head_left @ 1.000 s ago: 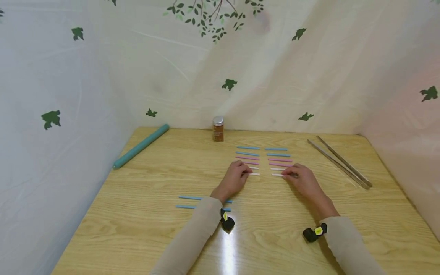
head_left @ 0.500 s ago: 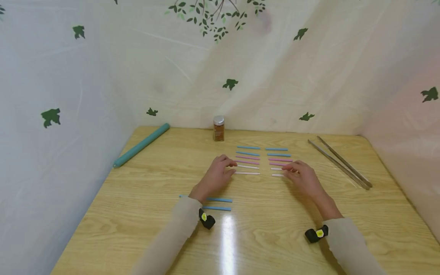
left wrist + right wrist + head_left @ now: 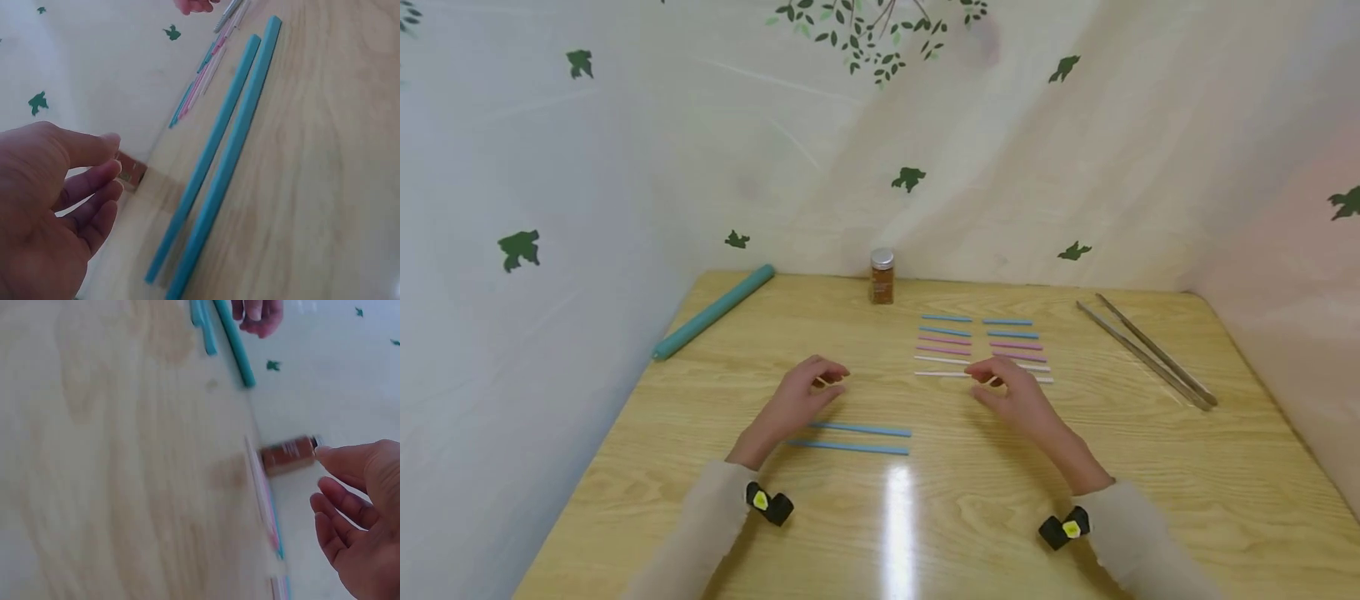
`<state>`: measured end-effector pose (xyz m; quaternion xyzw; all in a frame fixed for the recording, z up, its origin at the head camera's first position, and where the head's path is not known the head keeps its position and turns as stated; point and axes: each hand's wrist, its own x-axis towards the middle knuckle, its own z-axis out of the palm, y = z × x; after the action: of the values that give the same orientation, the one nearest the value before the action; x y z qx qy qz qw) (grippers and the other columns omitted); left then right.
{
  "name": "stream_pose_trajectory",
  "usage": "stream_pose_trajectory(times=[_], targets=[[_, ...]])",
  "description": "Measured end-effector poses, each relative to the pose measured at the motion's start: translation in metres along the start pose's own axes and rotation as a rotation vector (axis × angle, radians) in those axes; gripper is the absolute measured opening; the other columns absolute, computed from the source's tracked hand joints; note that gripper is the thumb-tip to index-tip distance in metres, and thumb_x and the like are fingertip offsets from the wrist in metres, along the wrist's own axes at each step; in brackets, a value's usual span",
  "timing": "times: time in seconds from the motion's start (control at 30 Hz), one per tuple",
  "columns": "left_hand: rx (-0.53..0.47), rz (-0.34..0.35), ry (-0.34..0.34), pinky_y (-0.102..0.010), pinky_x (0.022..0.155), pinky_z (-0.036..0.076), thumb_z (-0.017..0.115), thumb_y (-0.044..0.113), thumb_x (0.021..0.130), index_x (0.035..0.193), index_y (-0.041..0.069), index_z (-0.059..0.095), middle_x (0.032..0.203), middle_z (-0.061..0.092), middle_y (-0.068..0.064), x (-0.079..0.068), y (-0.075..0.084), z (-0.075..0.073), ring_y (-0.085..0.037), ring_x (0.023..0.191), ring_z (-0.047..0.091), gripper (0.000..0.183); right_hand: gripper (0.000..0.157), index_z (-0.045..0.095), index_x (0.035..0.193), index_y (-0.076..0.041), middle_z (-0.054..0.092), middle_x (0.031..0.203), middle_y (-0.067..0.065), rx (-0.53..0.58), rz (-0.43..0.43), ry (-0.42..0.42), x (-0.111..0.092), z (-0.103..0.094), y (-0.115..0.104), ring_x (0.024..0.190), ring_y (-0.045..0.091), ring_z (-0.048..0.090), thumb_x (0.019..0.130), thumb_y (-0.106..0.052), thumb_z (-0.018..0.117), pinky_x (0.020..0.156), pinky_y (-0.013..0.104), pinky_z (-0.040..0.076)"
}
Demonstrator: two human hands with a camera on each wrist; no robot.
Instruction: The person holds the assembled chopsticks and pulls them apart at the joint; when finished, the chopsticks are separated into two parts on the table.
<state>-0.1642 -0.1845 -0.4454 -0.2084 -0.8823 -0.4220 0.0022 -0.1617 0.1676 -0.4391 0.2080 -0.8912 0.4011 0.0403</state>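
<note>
My left hand (image 3: 797, 400) hovers over the left ends of two blue chopsticks (image 3: 865, 448), fingers and thumb loosely bent with a gap between them. The left wrist view shows this hand holding nothing beside the tapered blue chopsticks (image 3: 228, 156). My right hand (image 3: 1018, 400) is likewise relaxed and holds nothing; it overlaps the inner ends of white sticks (image 3: 940, 374) in the head view. Those white sticks lie nearest me in two side-by-side columns, with pink sticks (image 3: 943, 341) behind them and blue sticks (image 3: 1007, 322) farthest back.
Against the back curtain stands a small brown-filled jar (image 3: 882, 283) with a silver lid. A teal cylindrical rod (image 3: 715, 312) lies along the left table edge. Long metal tongs (image 3: 1138, 352) lie spread at the right. The wooden table (image 3: 985, 517) runs up to cloth walls.
My left hand has let go of a white stick and moved left and toward me, over the blue chopsticks. My right hand has come off the right-hand white sticks and shifted left.
</note>
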Motion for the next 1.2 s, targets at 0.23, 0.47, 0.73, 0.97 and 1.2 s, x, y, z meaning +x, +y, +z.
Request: stream_pose_trajectory(times=[0.23, 0.47, 0.73, 0.97, 1.2], targets=[[-0.076, -0.015, -0.009, -0.04, 0.087, 0.05, 0.064, 0.014, 0.092, 0.114, 0.004, 0.064, 0.108, 0.063, -0.008, -0.023, -0.014, -0.011, -0.022, 0.098, 0.059, 0.024, 0.033, 0.06, 0.118, -0.002, 0.063, 0.104, 0.013, 0.159, -0.005, -0.039, -0.001, 0.036, -0.02, 0.096, 0.024, 0.059, 0.087, -0.01, 0.069, 0.086, 0.041, 0.051], [-0.06, -0.019, -0.044, -0.039, 0.09, 0.049, 0.067, 0.012, 0.09, 0.115, 0.004, 0.062, 0.11, 0.065, -0.007, -0.033, -0.017, -0.014, -0.021, 0.101, 0.06, 0.027, 0.032, 0.059, 0.116, -0.003, 0.063, 0.106, 0.009, 0.199, -0.001, -0.147, -0.002, 0.066, -0.037, 0.097, 0.021, 0.059, 0.087, -0.013, 0.07, 0.086, 0.033, 0.05], [0.011, -0.01, -0.136, -0.035, 0.088, 0.049, 0.067, 0.013, 0.089, 0.113, 0.006, 0.063, 0.108, 0.064, -0.004, -0.042, -0.018, -0.016, -0.019, 0.1, 0.06, 0.025, 0.029, 0.061, 0.114, -0.006, 0.062, 0.109, 0.005, 0.186, 0.01, -0.26, -0.002, 0.08, -0.045, 0.1, 0.018, 0.058, 0.089, -0.018, 0.068, 0.087, 0.031, 0.049], [0.08, 0.087, -0.146, -0.033, 0.084, 0.05, 0.068, 0.011, 0.088, 0.105, 0.006, 0.066, 0.101, 0.062, -0.004, -0.043, -0.018, -0.011, -0.019, 0.095, 0.06, 0.018, 0.02, 0.064, 0.105, -0.012, 0.058, 0.102, -0.002, 0.067, -0.032, -0.292, 0.0, 0.085, -0.045, 0.095, 0.015, 0.056, 0.089, -0.022, 0.068, 0.084, 0.031, 0.049], [0.174, 0.12, -0.153, -0.027, 0.077, 0.05, 0.065, 0.008, 0.09, 0.096, 0.01, 0.068, 0.091, 0.058, 0.002, -0.04, -0.016, -0.003, -0.011, 0.086, 0.056, 0.007, 0.007, 0.065, 0.097, -0.013, 0.056, 0.095, -0.004, 0.023, -0.03, -0.303, 0.001, 0.086, -0.047, 0.089, 0.011, 0.054, 0.091, -0.017, 0.065, 0.08, 0.028, 0.049]])
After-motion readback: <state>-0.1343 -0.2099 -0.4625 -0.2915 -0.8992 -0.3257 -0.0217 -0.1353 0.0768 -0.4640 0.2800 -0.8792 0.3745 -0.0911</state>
